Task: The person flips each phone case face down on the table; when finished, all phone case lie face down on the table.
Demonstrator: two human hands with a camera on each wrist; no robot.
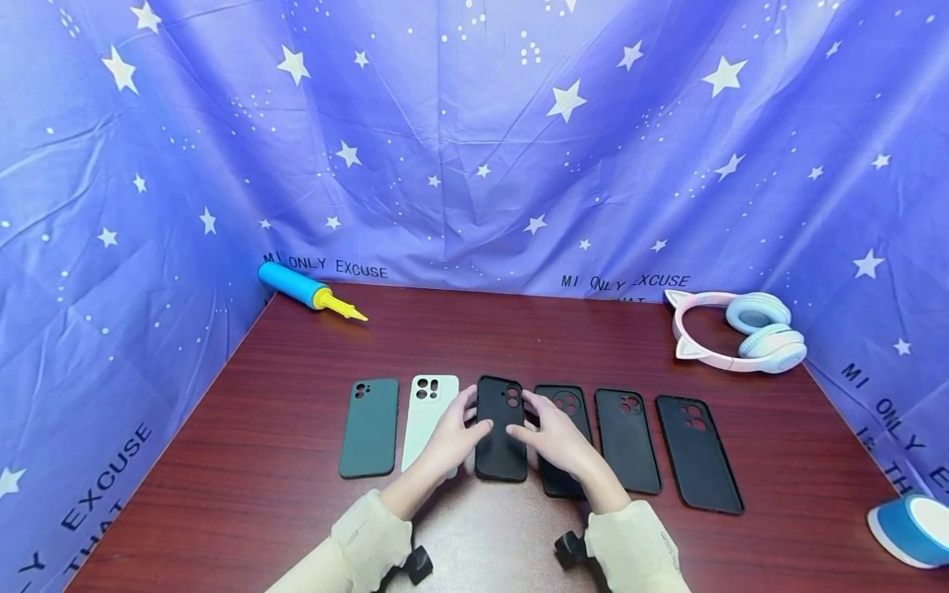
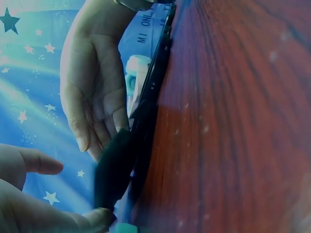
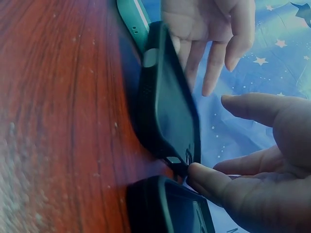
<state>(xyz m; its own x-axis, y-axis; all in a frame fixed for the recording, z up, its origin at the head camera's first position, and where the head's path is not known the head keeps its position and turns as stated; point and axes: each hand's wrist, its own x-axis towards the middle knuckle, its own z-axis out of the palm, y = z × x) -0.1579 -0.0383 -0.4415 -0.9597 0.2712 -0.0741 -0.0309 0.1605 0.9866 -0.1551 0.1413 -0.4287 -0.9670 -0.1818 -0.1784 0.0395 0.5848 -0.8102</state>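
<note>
A black phone case (image 1: 500,453) with camera holes lies near the middle of a row, between both hands. My left hand (image 1: 454,432) is at its left side and my right hand (image 1: 554,436) at its right, fingers fairly straight. In the right wrist view, the right fingertips (image 3: 199,174) touch a corner of the case (image 3: 170,97), while the thumb stands apart from it. The left fingertips (image 2: 102,218) touch the case edge in the left wrist view. There the case looks tilted from the tabletop. A pale case (image 1: 424,412) is partly behind the left hand; another black case (image 1: 556,486) is partly under the right.
A dark green case (image 1: 369,436) ends the row at left; two black cases (image 1: 630,453) continue it at right. At the back are a blue and yellow pump (image 1: 296,288) and cat-ear headphones (image 1: 712,358). A blue-white object (image 1: 912,531) stands at the right edge.
</note>
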